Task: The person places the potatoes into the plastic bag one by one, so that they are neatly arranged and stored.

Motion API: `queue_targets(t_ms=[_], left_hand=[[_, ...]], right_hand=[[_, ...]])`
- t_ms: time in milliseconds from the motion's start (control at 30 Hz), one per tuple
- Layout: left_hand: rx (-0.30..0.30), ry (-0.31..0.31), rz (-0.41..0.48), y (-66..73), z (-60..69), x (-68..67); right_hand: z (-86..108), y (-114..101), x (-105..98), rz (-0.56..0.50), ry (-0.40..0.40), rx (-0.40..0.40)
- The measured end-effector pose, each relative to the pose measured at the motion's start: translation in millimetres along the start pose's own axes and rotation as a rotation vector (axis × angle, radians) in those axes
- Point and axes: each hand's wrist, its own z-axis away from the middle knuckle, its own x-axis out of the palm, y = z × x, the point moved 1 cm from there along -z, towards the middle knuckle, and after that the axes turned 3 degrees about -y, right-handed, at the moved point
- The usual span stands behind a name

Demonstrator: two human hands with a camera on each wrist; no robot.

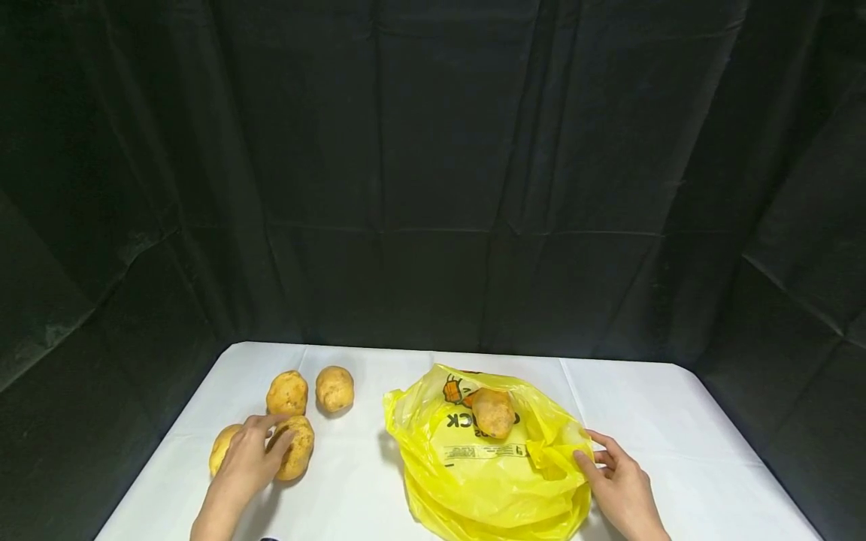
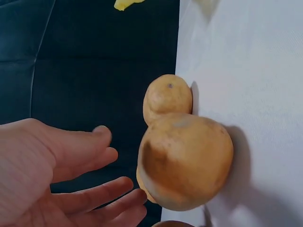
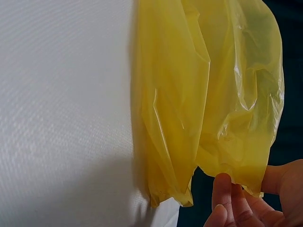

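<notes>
My left hand (image 1: 249,460) hovers over a potato (image 1: 298,449) at the table's left. Its fingers are loosely bent, and in the left wrist view a gap separates them from the large potato (image 2: 194,161). Beside that hand lies another potato (image 1: 222,449), partly hidden by it; two more, a rear potato (image 1: 287,392) and a potato to its right (image 1: 334,388), sit behind. With thumb and fingers, my right hand (image 1: 624,485) pinches the right edge of a yellow plastic bag (image 1: 473,485). One potato (image 1: 494,413) rests on the printed inner side of the open bag.
A white cloth (image 1: 365,481) covers the table, its edges showing at left, right and back. Black curtains (image 1: 433,188) enclose the back and sides. A small dark object (image 1: 268,539) peeks in at the bottom edge.
</notes>
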Motion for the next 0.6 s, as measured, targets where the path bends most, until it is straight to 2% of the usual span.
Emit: queue_targets(t_ms=[167,367,600], left_hand=[[-0.014,-0.002,-0.023,-3.8,-2.6,1.7],[0.011,0.03,-0.031,-7.0,-3.2,4.9],[-0.05,-0.03,-0.013,-6.4,-7.1,7.4]], right_hand=[[-0.6,0.0,0.5,0.006,0.003,0.006],[-0.1,0.0,1.2,0.005,0.007,0.007],[0.8,0.1,0.9,0.005,0.011,-0.007]])
